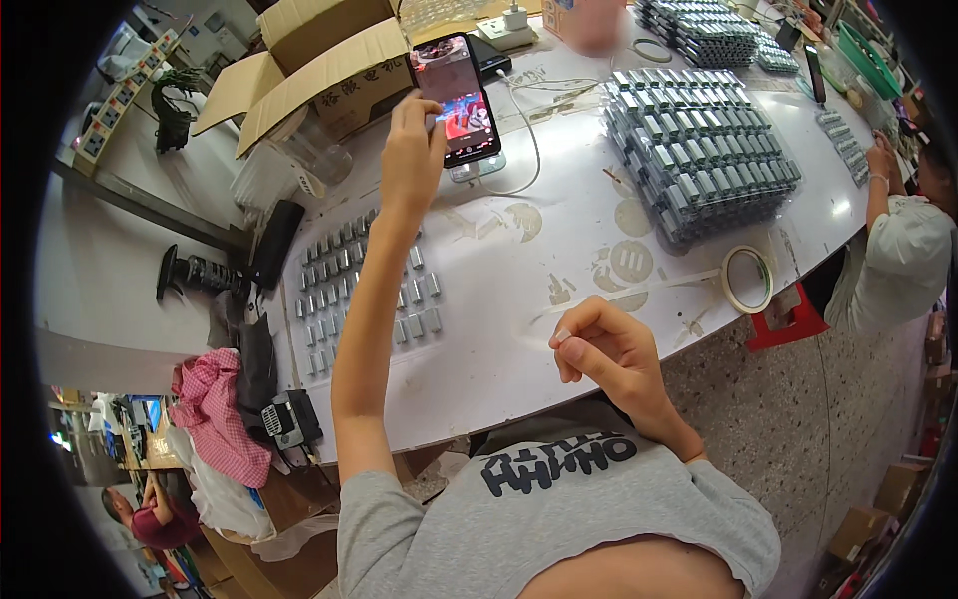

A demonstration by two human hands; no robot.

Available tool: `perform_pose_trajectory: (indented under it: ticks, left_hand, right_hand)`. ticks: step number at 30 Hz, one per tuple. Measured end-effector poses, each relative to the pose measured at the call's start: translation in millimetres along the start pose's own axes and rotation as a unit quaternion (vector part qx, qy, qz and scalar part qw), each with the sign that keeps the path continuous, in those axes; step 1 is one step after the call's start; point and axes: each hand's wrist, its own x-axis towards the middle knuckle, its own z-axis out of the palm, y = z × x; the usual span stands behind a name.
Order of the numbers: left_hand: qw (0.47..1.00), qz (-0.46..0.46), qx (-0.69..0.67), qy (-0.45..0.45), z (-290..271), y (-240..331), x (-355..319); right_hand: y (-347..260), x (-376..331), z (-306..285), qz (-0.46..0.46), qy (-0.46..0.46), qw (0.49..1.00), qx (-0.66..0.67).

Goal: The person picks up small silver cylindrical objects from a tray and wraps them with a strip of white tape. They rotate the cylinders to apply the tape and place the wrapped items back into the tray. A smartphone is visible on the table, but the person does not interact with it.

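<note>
My left hand [412, 150] reaches across the table to a black smartphone [473, 135] that stands upright with its screen lit. Its fingers are stretched out over the screen's left side, holding nothing. Nearer to me, my right hand [611, 361] hovers by the table's front edge, thumb and fingertips pinched together. A tiny pale spot shows at the fingertips, too small to name. Under my left forearm lies a clear tray of small silver metal cylinders [414, 293], partly hidden by the arm. A tall stack of similar filled trays [699, 160] stands to the right.
A tape roll [747, 280] lies at the table's right edge, near a red stool [788, 319]. An open cardboard box [329, 85] stands at the back left. A white cable [539, 150] runs near the phone. Another person [893, 240] sits at the right.
</note>
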Motion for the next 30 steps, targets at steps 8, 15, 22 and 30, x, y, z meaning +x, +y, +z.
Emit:
perform_pose_trajectory:
  ticks: [8, 15, 22, 30]
  left_hand:
    - [0.894, -0.16, -0.358, -0.217, -45.2, 78.4, -69.6]
    - [0.861, -0.233, -0.405, -0.199, -67.5, 134.1, -107.9]
    - [0.851, -0.277, -0.432, -0.11, -71.4, 153.9, -151.6]
    - [0.881, -0.269, -0.374, -0.105, -69.0, 137.1, -137.3]
  right_hand:
    - [-4.8, 10.1, -5.0, -0.015, 0.008, 1.0, -0.027]
    - [-24.8, 11.3, -2.7, -0.012, 0.024, 0.991, -0.128]
    - [-28.1, 6.2, 2.5, -0.02, -0.068, 0.98, -0.186]
    - [-23.3, 8.5, 0.2, 0.029, -0.053, 0.988, -0.139]
